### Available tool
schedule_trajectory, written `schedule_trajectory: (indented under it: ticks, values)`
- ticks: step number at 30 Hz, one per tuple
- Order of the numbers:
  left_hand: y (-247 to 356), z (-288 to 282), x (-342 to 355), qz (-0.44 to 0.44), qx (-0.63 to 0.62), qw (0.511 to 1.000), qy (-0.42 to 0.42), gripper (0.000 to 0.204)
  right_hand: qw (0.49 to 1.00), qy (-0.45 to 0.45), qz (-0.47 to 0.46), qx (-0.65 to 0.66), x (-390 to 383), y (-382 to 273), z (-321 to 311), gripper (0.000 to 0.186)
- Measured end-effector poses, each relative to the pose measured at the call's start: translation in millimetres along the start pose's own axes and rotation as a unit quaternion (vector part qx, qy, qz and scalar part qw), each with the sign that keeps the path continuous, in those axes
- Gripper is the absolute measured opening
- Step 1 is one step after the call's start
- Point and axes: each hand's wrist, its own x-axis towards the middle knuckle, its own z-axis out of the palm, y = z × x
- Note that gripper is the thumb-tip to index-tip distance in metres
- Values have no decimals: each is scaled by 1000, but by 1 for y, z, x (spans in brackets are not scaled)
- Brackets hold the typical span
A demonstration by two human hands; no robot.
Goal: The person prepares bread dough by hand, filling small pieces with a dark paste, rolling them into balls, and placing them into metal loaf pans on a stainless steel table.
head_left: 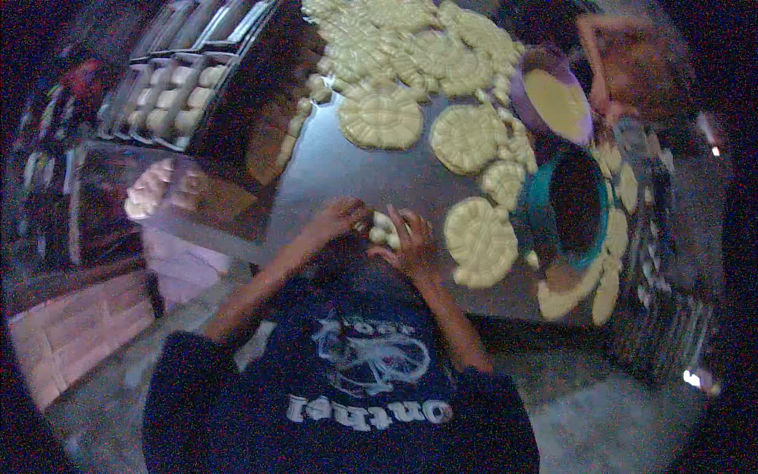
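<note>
Near the front edge of the metal table, a small pale piece of dough [383, 229] with a lumpy surface lies between my hands. My right hand [414, 245] is around its right side, with thumb and fingers bent over it. At its left end is my left hand [344, 219], its fingers curled in; blur hides what they pinch, if anything. A flat, scored round of dough [480, 241] rests just right of my right hand. Farther back lie two more scored rounds, one at centre [380, 116] and one to its right [467, 138].
A heap of dough rounds [410, 43] covers the table's far end. A purple bucket [586, 126] with pale yellow contents and a teal bucket [596, 249] stand at right. Trays of dough balls [170, 99] are at far left. Another person's arm [594, 67] shows at upper right.
</note>
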Motion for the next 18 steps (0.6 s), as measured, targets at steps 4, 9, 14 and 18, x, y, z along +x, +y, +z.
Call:
schedule_trajectory:
  ticks: [4, 9, 14, 18]
  values:
    - [1, -6, 13, -7, -119, 992, -41, 36, 989, 37, -100, -102, 10, 9, 20, 81]
    - [-61, 32, 21, 225, 178, 954, 81, 36, 988, -29, -95, -120, 19, 1, 28, 77]
    - [-36, 48, 30, 220, 294, 928, 62, 38, 964, -109, -89, -227, 16, 2, 2, 69]
    - [-32, 64, 31, 227, 259, 933, 101, 39, 964, -147, -109, -193, 5, 39, 19, 67]
